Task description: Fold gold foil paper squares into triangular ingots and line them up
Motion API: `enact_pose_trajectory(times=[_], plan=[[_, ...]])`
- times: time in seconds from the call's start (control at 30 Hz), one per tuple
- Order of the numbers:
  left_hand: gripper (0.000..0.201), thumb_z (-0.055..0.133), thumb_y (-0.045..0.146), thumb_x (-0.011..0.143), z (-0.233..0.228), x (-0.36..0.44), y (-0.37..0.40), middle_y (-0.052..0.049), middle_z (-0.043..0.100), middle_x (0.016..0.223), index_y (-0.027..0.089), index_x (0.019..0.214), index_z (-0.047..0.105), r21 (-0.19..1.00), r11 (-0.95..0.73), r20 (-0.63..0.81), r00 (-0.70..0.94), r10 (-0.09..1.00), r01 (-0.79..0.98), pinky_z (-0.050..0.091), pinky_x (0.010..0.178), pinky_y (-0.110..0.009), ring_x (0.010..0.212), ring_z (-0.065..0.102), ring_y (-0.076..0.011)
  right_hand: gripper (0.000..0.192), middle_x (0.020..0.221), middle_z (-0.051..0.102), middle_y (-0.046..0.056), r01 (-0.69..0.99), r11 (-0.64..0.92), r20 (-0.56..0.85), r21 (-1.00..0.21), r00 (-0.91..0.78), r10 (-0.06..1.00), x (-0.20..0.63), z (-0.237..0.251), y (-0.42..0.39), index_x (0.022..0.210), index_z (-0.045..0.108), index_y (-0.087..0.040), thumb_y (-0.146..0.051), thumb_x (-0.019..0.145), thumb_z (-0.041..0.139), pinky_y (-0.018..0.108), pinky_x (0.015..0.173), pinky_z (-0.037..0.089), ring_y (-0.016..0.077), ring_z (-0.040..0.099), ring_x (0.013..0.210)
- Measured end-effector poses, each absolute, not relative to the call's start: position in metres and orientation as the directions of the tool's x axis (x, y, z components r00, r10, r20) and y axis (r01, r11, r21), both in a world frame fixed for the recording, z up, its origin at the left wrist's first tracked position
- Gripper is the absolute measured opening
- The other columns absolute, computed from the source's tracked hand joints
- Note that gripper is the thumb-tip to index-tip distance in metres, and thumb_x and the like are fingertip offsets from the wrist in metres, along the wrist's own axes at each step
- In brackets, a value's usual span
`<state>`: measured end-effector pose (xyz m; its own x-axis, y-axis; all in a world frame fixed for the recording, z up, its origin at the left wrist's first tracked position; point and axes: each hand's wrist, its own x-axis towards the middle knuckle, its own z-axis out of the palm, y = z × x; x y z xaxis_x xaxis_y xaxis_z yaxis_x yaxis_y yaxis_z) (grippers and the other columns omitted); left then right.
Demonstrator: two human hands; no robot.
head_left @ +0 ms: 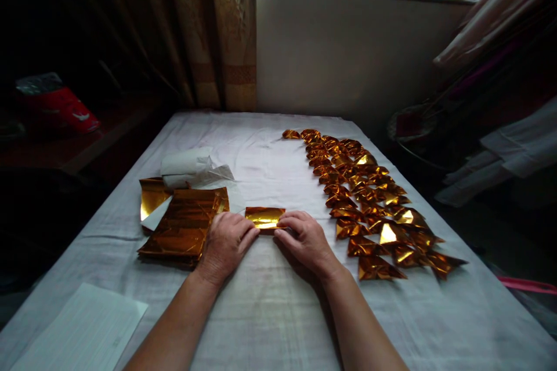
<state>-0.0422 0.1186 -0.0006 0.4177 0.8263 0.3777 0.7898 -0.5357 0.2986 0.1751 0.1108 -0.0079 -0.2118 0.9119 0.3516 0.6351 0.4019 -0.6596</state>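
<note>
A small sheet of gold foil paper [264, 217], its near edge rolled or folded over, lies between my two hands at the middle of the table. My left hand [226, 243] pinches its left end, thumb and fingers together. At the right end, my right hand [306, 239] grips it the same way. Just left of my left hand rests a stack of flat gold foil sheets [176, 229]. Rows of folded gold foil pieces [348, 185], pointed at their ends, cover the right side of the table.
The table wears a pale cloth [261, 313]. Crumpled white paper [187, 163] lies behind the stack, and a lined white sheet [82, 330] is at the front left. A red bag [65, 107] stands on a side table. Curtains [195, 23] hang behind.
</note>
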Motion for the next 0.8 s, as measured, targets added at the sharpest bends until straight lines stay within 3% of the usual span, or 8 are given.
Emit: enact_pose_trajectory(times=[0.17, 0.47, 0.8], plan=[[0.03, 0.053, 0.036, 0.096, 0.0, -0.039, 0.116, -0.001, 0.066, 0.073, 0.02, 0.073, 0.063, 0.309, -0.558, 0.375, 0.441, 0.815, 0.77, 0.038, 0.08, -0.035, 0.074, 0.057, -0.0178, 0.01, 0.088, 0.071, 0.003, 0.596, 0.383, 0.315, -0.706, -0.22, 0.923, 0.183, -0.004, 0.113, 0.078, 0.071, -0.024, -0.024, 0.086, 0.065, 0.032, 0.081, 0.049, 0.0181, 0.064, 0.086], [0.021, 0.057, 0.035, 0.093, 0.0, -0.037, 0.115, -0.001, 0.068, 0.076, 0.021, 0.078, 0.062, 0.356, -0.51, 0.33, 0.405, 0.853, 0.783, 0.037, 0.08, -0.036, 0.075, 0.058, -0.0188, 0.014, 0.082, 0.068, 0.002, 0.755, 0.336, 0.314, -0.564, -0.18, 0.932, 0.183, -0.009, 0.115, 0.077, 0.069, -0.024, -0.028, 0.089, 0.062, 0.031, 0.077, 0.046, 0.0191, 0.061, 0.083], [0.016, 0.052, 0.029, 0.095, -0.001, -0.035, 0.114, -0.002, 0.069, 0.084, 0.022, 0.085, 0.063, 0.364, -0.456, 0.311, 0.355, 0.882, 0.812, 0.039, 0.078, -0.035, 0.081, 0.058, -0.0202, 0.019, 0.082, 0.064, 0.003, 0.823, 0.254, 0.319, -0.507, -0.094, 0.943, 0.176, -0.01, 0.115, 0.073, 0.063, -0.023, -0.034, 0.089, 0.062, 0.029, 0.075, 0.043, 0.0181, 0.06, 0.079]])
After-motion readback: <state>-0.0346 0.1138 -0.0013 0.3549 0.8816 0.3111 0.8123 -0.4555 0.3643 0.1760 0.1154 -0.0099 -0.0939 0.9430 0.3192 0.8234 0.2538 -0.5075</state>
